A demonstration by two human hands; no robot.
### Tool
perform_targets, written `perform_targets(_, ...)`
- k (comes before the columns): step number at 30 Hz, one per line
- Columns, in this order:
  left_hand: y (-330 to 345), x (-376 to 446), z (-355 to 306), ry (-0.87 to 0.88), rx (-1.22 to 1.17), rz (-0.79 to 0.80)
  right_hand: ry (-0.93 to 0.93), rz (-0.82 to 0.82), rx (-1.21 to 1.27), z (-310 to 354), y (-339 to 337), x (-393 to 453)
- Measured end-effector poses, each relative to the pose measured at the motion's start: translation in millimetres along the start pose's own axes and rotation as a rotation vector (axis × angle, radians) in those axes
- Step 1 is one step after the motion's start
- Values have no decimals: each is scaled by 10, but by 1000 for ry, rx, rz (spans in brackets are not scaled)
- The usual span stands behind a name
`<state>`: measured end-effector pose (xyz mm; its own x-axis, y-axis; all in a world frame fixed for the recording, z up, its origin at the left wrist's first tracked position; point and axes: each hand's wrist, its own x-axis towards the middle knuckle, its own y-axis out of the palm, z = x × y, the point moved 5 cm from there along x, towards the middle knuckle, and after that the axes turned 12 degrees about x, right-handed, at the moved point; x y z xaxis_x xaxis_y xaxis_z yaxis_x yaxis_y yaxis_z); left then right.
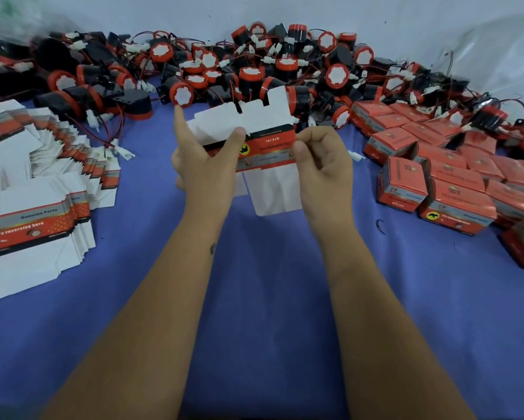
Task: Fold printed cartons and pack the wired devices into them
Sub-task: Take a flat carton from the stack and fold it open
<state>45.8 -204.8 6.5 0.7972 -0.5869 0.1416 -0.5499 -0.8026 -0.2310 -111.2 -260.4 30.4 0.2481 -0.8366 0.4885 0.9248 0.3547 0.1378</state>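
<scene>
- Carton blank, still flat and unfolded, is held above the blue tablecloth: left hand pinches one end, forefinger raised; right hand pinches the other.
- Flat blanks left, packed cartons right.
- Many wired horns wait behind.

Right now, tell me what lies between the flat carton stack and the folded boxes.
Head view: both hands holding one flat carton over blue cloth.
</scene>
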Motion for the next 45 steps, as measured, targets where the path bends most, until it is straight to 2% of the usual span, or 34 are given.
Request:
perform_targets(3, -17, 14, 17, -43, -132, -12, -59, 78, -3, 53, 89, -20)
perform_targets(8, -87, 24, 3, 8, -369, -46, -89, 214, -105, 42, 162, -63)
perform_targets(13, -131, 55, 54, -55, -464, -99, -22, 301, -168, -29, 178, -78)
perform_targets(19, -145, 65, 51, -41, -473, -74, -61, 355, -239, -55, 212, -98)
perform_targets(24, -179, 68, 27, 15, -524, -31, -36, 296, -232, -73, 197, -103)
perform_targets(29, -126, 49, 5, -5, -520, 183, 61, 374, -297, -129, 165, -105)
perform_targets(33, -77, 2, -39, -14, -571, 205, 11, 297, -263, -98, 167, -84)
perform_targets(37, -39, -23, -80, 6, -548, 270, 18, 301, -229, -50, 156, -77)
perform_targets(41, -77, -22, -64, 22, -489, 205, -35, 258, -396, -32, 153, -90)
perform_targets(45, -94, -19, -2, -55, -463, 52, -29, 166, -309, -68, 124, -38)
